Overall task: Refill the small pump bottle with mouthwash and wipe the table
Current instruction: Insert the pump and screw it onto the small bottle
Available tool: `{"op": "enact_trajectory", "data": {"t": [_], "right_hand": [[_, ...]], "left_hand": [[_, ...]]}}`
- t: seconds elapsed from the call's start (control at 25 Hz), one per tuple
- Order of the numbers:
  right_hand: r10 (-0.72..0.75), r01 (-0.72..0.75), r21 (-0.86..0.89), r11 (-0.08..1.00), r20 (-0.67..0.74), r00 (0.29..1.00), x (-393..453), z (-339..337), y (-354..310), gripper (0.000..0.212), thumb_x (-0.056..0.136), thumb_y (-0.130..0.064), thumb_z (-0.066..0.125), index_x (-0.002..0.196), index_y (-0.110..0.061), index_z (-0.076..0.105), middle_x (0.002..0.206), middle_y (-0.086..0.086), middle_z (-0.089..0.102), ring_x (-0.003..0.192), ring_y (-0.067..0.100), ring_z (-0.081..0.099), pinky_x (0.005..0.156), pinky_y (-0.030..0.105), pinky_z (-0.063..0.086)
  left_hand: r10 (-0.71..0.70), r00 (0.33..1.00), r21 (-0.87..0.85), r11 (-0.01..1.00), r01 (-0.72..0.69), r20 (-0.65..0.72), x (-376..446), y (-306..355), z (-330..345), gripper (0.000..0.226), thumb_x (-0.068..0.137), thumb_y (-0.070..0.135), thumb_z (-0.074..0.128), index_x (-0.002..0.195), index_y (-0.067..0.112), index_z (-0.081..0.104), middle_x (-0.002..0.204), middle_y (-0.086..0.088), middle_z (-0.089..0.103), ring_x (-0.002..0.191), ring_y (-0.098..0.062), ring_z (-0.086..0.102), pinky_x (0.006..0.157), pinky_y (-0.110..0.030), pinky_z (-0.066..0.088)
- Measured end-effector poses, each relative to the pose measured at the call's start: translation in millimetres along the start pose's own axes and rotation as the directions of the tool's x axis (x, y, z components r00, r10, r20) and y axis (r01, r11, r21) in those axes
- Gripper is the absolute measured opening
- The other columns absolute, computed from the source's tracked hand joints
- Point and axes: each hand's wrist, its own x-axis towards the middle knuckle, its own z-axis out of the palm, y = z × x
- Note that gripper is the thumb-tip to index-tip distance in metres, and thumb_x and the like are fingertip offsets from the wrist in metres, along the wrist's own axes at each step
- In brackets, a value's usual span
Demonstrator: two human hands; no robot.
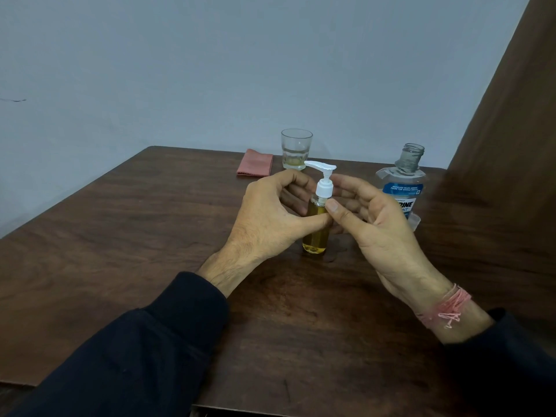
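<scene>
The small pump bottle [316, 233] stands upright on the brown table [150, 236], holding yellow liquid, with its white pump head [323, 176] on top. My left hand [270, 215] wraps around the bottle's body from the left. My right hand [370, 218] is at the bottle's right side, thumb and fingers at the white collar. The big clear mouthwash bottle [403, 188] with a blue label stands uncapped just behind my right hand. A folded pink cloth [255, 166] lies at the table's far edge.
A drinking glass [296, 149] with a little yellowish liquid stands beside the cloth. A clear cap [414, 220] lies at the mouthwash bottle's foot. A wet patch [338, 251] shows by the pump bottle. A brown panel [505, 145] rises on the right; a wall is behind.
</scene>
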Motion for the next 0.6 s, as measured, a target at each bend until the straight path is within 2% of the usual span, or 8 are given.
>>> {"op": "enact_trajectory", "data": {"t": [0.12,0.24,0.36,0.4,0.48,0.56,0.6], "right_hand": [[-0.003,0.004,-0.018,1.000,0.031,1.000,-0.7,1.2,-0.2,0.037,0.107,-0.014,0.070,0.140,-0.031,0.074,0.133,-0.006,0.079,0.123,0.015,0.075,0.088,0.033,0.067],[0.008,-0.008,0.005,1.000,0.022,1.000,0.0,1.4,-1.2,0.033,0.107,-0.013,0.070,0.136,-0.027,0.075,0.126,-0.006,0.082,0.115,0.015,0.078,0.084,0.030,0.067],[0.039,-0.040,0.061,0.997,0.018,0.999,-1.0,5.3,-3.9,0.029,0.108,-0.024,0.068,0.135,-0.032,0.076,0.124,-0.003,0.083,0.108,0.015,0.079,0.081,0.027,0.066],[0.036,-0.036,0.061,0.997,0.007,0.999,-1.9,6.4,-5.6,0.029,0.106,-0.031,0.069,0.133,-0.036,0.076,0.124,-0.004,0.083,0.110,0.014,0.078,0.080,0.025,0.065],[0.012,-0.011,0.026,1.000,-0.012,1.000,-3.0,7.8,-7.0,0.034,0.097,-0.044,0.071,0.130,-0.041,0.077,0.128,-0.003,0.080,0.118,0.016,0.076,0.078,0.023,0.063],[-0.007,0.007,-0.012,1.000,-0.012,1.000,-2.9,8.0,-5.1,0.040,0.095,-0.046,0.069,0.132,-0.035,0.078,0.131,0.003,0.076,0.122,0.022,0.073,0.079,0.029,0.064],[-0.017,0.017,-0.025,1.000,-0.012,1.000,-2.5,7.6,-4.0,0.041,0.097,-0.044,0.068,0.135,-0.031,0.077,0.132,0.007,0.075,0.119,0.021,0.072,0.079,0.029,0.063]], "left_hand": [[-0.007,1.000,-0.011,1.000,0.007,-0.009,-0.5,-0.1,0.0,0.042,0.076,0.043,0.105,0.108,0.030,0.081,0.098,0.011,0.084,0.088,-0.012,0.080,0.079,-0.034,0.071],[-0.013,1.000,-0.041,0.999,0.012,-0.017,0.0,-1.5,1.1,0.041,0.073,0.046,0.104,0.101,0.030,0.078,0.096,0.009,0.084,0.087,-0.015,0.080,0.077,-0.038,0.071],[-0.022,1.000,-0.030,0.999,0.022,0.012,1.5,-4.9,0.6,0.048,0.074,0.046,0.107,0.106,0.026,0.077,0.099,0.005,0.084,0.091,-0.018,0.080,0.083,-0.044,0.071],[-0.019,0.999,-0.036,0.999,0.021,0.041,1.3,-4.8,0.4,0.050,0.074,0.047,0.107,0.108,0.026,0.076,0.100,0.004,0.083,0.093,-0.017,0.080,0.085,-0.043,0.070],[0.002,0.994,-0.068,0.998,0.006,0.113,-0.2,-2.3,-0.4,0.052,0.074,0.048,0.105,0.110,0.027,0.075,0.101,0.006,0.083,0.094,-0.014,0.079,0.086,-0.032,0.069],[0.034,0.985,-0.110,0.994,-0.016,0.167,-1.8,-0.2,-2.5,0.051,0.076,0.046,0.102,0.114,0.027,0.074,0.102,0.011,0.082,0.095,-0.010,0.078,0.085,-0.022,0.065],[0.048,0.983,-0.131,0.991,-0.024,0.179,-2.1,-0.7,-2.9,0.048,0.079,0.042,0.100,0.116,0.027,0.074,0.102,0.012,0.082,0.095,-0.009,0.078,0.087,-0.023,0.064]]}}
